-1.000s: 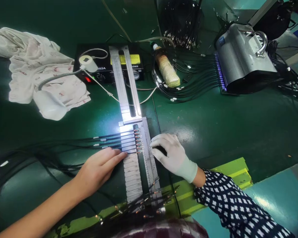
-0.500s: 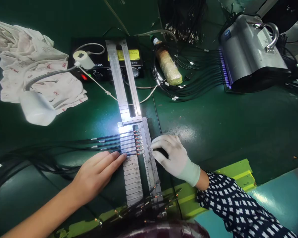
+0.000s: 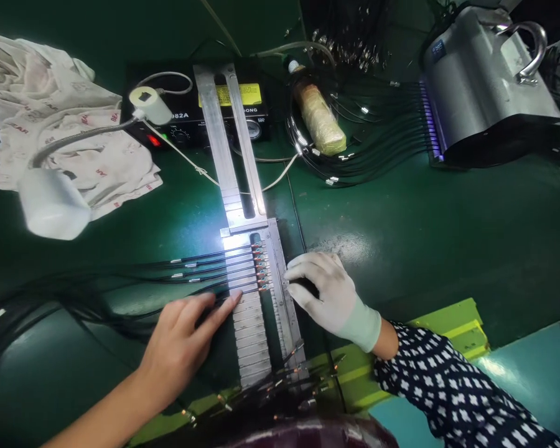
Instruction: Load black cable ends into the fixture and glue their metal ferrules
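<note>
A long slotted metal jig (image 3: 252, 336) lies across the green table, running away from me. Several black cables (image 3: 238, 271) lie side by side in its grooves, their stripped, coppery ends over the central slot. My bare left hand (image 3: 180, 336) is left of the jig, its index finger stretched to the lowest cable in the row and the other fingers bent and apart; it holds nothing. My right hand (image 3: 324, 295), in a white glove, pinches at the jig's right edge with thumb and fingertips close together. The exact contact under the fingertips is hidden.
A black control box (image 3: 191, 127) stands behind the jig, beside a white lamp (image 3: 53, 202) and crumpled cloth (image 3: 93, 143). A wrapped bottle (image 3: 324, 127) and a metal-hooded machine (image 3: 490, 93) with cables running in are at the right. Loose cable ends (image 3: 280, 392) lie near me.
My left hand has drawn back slightly from the cables; its middle fingers have curled while the index finger stays on the jig. My right hand keeps its place. The view has shifted slightly.
</note>
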The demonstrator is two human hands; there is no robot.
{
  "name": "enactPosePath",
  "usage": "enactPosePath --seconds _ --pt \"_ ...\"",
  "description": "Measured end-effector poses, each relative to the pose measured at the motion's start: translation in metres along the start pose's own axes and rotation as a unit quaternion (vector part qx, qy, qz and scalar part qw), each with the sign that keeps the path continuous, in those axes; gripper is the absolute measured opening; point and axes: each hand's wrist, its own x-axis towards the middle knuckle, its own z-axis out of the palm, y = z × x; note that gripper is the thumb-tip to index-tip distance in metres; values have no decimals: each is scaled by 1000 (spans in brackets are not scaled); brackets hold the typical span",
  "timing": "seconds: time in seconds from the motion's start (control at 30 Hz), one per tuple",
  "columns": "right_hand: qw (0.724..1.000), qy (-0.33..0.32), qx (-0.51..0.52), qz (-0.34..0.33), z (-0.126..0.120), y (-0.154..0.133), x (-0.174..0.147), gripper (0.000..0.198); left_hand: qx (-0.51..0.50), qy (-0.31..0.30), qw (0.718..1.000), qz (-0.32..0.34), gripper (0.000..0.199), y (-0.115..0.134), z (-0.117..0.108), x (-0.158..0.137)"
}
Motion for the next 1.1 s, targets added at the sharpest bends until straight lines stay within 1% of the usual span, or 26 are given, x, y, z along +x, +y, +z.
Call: enactPosePath --seconds 0.1,0.2,0.3,0.37,0.47,0.53,0.63,0.7,0.77,0.83,0.93,1.03,1.1 --pt "1000 4 -8 3 1 0 1 4 4 -21 1000 12 43 5 -4 5" --pt "1000 3 -8 7 1 -1 3 6 -15 -1 999 31 36 6 -4 23" --pt "1000 3 -11 8 1 -1 4 6 -7 15 997 82 37 7 1 40" --pt "1000 1 -12 5 1 -1 4 6 12 12 993 116 39 6 5 46" --pt "1000 2 -10 1 1 0 4 6 27 6 990 140 39 6 7 51" --pt "1000 4 -10 1 1 0 3 7 -4 5 993 119 37 6 5 53" --pt "1000 2 -8 1 1 0 3 7 -69 2 996 54 28 8 1 56" --pt "1000 -3 -6 3 0 0 3 6 -79 3 996 36 25 9 -2 56" --pt "1000 -8 -1 7 -1 -1 3 6 -67 14 997 45 26 9 -2 55" --pt "1000 -9 4 8 -1 -1 3 7 -46 21 996 69 29 10 0 53" --pt "1000 -7 6 5 -2 -2 3 8 17 21 996 86 28 12 5 54" --pt "1000 -10 7 2 -3 -2 2 8 66 26 995 67 25 14 2 54" --pt "1000 -15 9 -3 -4 -2 1 8 41 28 998 39 25 13 -8 48"
